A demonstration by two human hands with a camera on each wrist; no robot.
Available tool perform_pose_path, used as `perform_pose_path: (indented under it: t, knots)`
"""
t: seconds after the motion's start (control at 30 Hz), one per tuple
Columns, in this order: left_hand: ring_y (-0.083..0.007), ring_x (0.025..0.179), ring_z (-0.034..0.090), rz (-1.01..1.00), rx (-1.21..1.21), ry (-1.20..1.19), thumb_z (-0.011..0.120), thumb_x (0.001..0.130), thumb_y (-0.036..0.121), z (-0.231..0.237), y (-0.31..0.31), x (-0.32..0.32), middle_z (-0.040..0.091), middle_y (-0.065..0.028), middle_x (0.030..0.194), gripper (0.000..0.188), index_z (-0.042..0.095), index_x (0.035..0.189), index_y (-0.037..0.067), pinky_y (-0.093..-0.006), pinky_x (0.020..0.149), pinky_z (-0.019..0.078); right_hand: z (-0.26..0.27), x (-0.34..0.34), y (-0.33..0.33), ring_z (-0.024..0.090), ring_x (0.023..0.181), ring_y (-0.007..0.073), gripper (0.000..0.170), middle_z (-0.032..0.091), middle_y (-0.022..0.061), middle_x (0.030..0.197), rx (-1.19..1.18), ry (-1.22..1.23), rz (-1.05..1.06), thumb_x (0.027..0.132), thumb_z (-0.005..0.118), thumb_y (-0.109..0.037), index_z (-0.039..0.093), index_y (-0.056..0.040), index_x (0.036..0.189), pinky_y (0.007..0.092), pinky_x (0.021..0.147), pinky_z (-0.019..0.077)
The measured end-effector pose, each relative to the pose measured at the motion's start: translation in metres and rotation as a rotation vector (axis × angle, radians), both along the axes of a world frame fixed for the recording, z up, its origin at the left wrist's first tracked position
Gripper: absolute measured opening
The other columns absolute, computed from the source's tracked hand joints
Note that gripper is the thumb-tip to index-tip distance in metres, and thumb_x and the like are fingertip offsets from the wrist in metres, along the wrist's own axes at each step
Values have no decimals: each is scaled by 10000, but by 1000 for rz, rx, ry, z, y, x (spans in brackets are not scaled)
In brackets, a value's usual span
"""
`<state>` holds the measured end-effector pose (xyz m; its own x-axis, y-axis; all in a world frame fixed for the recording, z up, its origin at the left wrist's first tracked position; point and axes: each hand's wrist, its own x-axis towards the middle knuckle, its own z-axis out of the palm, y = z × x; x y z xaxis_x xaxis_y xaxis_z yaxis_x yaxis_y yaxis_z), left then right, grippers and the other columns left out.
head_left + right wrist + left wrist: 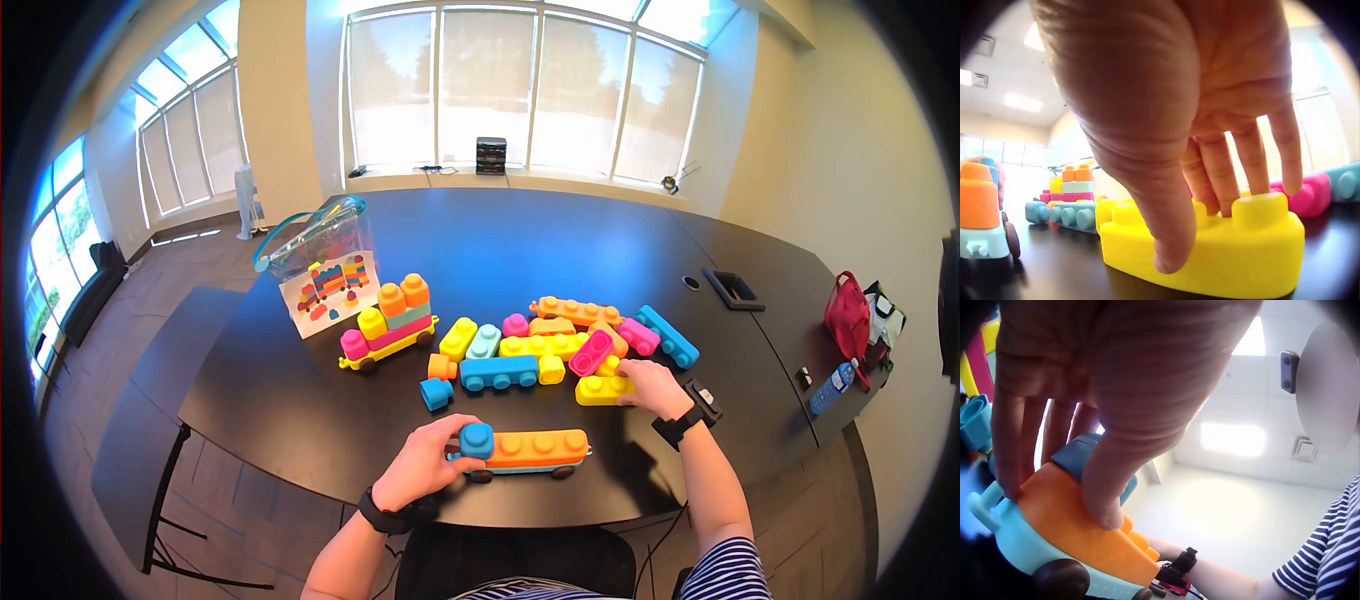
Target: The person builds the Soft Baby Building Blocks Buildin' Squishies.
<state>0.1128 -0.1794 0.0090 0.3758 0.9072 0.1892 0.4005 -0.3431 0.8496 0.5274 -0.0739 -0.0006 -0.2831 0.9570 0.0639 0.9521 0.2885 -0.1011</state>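
Two wheeled toys stood on the desk (300, 420): one near car (540, 450) close to the front edge, and one stacked wagon (392, 340) farther back to the left. I counted two long blue blocks (500, 374) among the loose pieces (592, 353), more than a dozen in all; they overlapped too much for an exact count. One clear bucket (325, 235) stood behind the wagon, and one water bottle (833, 388) stood far to the right.

The near car had a light-blue base, dark wheels and a long orange block (1063, 509) on top, with one blue cube (477, 440) over its left end. Three orange studs showed beside the cube. A long yellow block (603, 391) lay at the front right of the loose pieces, its studs up.

The car sat upright, its long axis running left to right, roughly along the desk's near edge, with a coupling at each end. The yellow block's long axis also ran roughly left to right.

The left hand (418, 465) gripped the cube end of the car between thumb and fingers. The right hand (655, 388) held the yellow block's right part, thumb on one side, fingers over the other.
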Motion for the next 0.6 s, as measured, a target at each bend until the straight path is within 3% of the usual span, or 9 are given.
perform_pose_path:
  t: [0.07, 0.17, 0.27, 0.33, 0.6]
  knots:
    - [-227, 1066, 748, 16, 14, -15, 890, 822, 22, -1, -1, 1, 740, -88, 1164, 502, 661, 1269, 34, -379, 954, 627, -1, 2, -7, 696, 1132, 352, 509, 731, 136, 1154, 32, 46, 72, 762, 900, -219, 676, -75, 1196, 464, 941, 574]
    - [-225, 1077, 743, 13, 12, 1, 885, 822, 12, -1, 0, 1, 737, -86, 1173, 508, 662, 1277, 42, -379, 956, 627, 9, -6, -24, 695, 1102, 360, 497, 721, 138, 1146, 160, 161, 168, 807, 869, -176, 680, -91, 1259, 461, 922, 575]
    - [-302, 1114, 739, -13, -7, 0, 877, 828, 34, 3, -1, 0, 728, -121, 1223, 514, 646, 1287, 28, -393, 966, 625, 44, -39, -58, 692, 1077, 353, 532, 707, 149, 1170, 185, 405, 280, 842, 840, -97, 683, -100, 1351, 432, 935, 573]
    - [-296, 1113, 739, -7, -12, -7, 878, 828, 32, 2, 0, 0, 728, -118, 1220, 515, 646, 1287, 28, -395, 967, 626, 60, -68, -82, 682, 1048, 342, 562, 690, 153, 1178, 171, 562, 378, 862, 811, -36, 686, -116, 1405, 416, 930, 575]
    - [-223, 1096, 739, 5, -22, -2, 889, 821, 16, 1, -1, 1, 733, -85, 1183, 524, 654, 1288, 38, -383, 967, 626, 43, -105, -100, 625, 1082, 325, 588, 605, 136, 1194, 221, 347, 529, 892, 776, -65, 648, -194, 1451, 426, 946, 556]
